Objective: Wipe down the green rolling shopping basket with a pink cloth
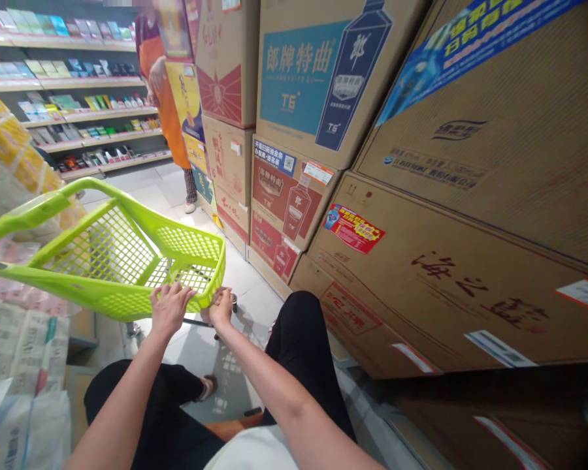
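A lime-green plastic shopping cart (127, 303) with lattice walls stands in front of me, its handle end pointing to the left. My left hand (170, 308) grips the near rim of its basket, fingers hooked over the edge. My right hand (220, 307) is closed at the basket's near right corner; part of its fingers is hidden behind the wrist and the rim. Nothing shows inside the basket. Under the cart, a caster (234, 302) touches the tiled floor.
Stacked cardboard cartons (451, 261) wall off the right side. Packed paper goods (24, 339) line the left. Farther back, a person in an orange apron (164, 98) stands beside the cartons, before shelves (78, 81) of small boxed goods. Floor tiles (161, 189) run between.
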A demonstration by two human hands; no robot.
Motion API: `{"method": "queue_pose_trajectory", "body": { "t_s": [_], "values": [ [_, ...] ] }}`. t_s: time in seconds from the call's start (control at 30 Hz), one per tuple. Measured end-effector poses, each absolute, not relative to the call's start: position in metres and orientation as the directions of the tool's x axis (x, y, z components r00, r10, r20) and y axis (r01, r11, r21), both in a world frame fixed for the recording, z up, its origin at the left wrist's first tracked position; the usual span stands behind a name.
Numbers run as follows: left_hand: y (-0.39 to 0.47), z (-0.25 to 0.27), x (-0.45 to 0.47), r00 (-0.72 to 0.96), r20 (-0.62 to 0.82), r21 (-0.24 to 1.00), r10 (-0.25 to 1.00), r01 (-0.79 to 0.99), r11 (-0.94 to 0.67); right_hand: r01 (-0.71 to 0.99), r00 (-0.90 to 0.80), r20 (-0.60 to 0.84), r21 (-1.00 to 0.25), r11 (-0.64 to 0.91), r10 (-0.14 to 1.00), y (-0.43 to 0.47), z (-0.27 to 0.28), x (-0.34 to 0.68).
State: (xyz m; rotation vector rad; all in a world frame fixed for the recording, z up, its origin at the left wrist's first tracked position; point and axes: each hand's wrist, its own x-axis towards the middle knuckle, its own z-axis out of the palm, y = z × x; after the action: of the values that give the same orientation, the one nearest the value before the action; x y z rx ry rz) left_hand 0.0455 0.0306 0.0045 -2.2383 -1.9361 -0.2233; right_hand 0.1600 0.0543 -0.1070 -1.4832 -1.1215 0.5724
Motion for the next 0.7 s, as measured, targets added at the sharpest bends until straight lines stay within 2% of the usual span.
{"method": "queue_pose_trajectory", "body": {
  "t_s": [0.2, 0.3, 0.37, 0.53, 0.7],
  "values": [
    [0.029, 0.000, 0.056, 0.128, 0.244, -0.027, 0.961, 0.992, -0.125, 0.246, 0.440, 0.211, -0.963, 0.108, 0.873, 0.043, -0.088, 0.164],
    [0.029, -0.001, 0.060, 0.127, 0.242, -0.029, 0.962, 0.992, -0.124, 0.193, 0.435, 0.089, -0.981, 0.004, 0.896, 0.048, -0.087, 0.172],
    [0.030, 0.000, 0.063, 0.134, 0.233, -0.036, 0.963, 0.991, -0.129, 0.194, 0.424, 0.058, -0.981, -0.028, 0.904, 0.053, -0.082, 0.177],
    [0.030, 0.003, 0.068, 0.121, 0.212, -0.026, 0.970, 0.993, -0.118, 0.328, 0.372, 0.255, -0.936, 0.130, 0.893, 0.039, -0.064, 0.179],
    [0.032, -0.001, 0.070, 0.105, 0.233, -0.042, 0.967, 0.994, -0.098, 0.372, 0.285, 0.312, -0.907, 0.195, 0.906, 0.025, -0.068, 0.180]
  ]
}}
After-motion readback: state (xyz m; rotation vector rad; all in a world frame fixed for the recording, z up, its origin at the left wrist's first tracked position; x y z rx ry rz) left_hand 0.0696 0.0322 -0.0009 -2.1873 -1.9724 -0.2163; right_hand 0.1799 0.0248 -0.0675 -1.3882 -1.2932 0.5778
